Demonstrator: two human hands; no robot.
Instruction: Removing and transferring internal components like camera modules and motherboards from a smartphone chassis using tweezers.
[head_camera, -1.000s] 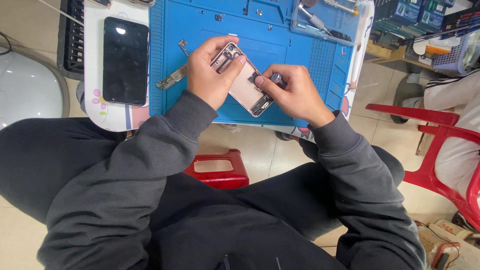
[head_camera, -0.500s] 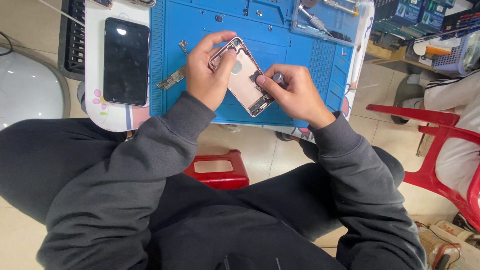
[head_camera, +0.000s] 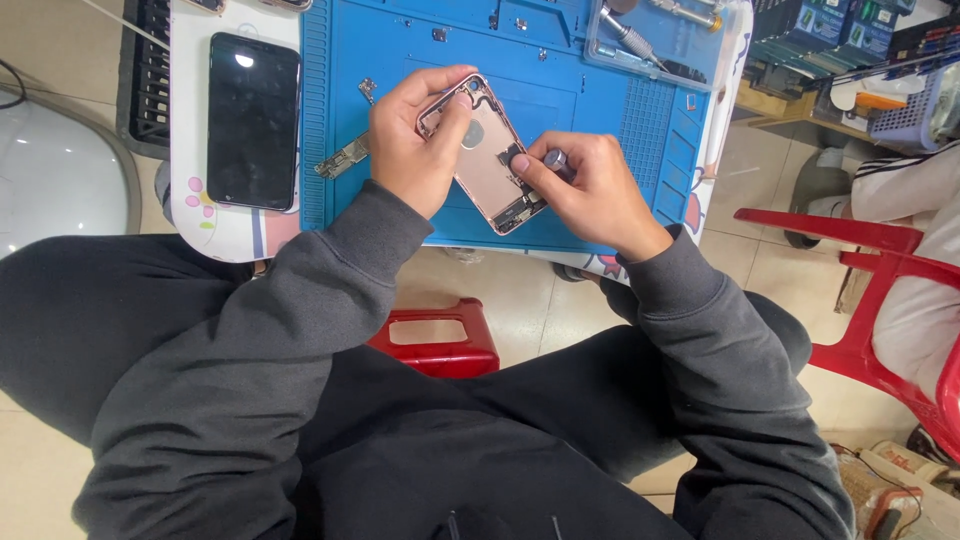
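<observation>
I see a pale beige tiled floor (head_camera: 520, 300), a low red plastic stool (head_camera: 440, 340) beneath the small white table (head_camera: 215, 225), a red plastic chair (head_camera: 880, 260) to the right, and even daylight throughout.

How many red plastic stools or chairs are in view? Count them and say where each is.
2. One red stool stands on the floor under the person, between the legs. One red chair is at the right edge, partly cut off; others may be hidden.
</observation>
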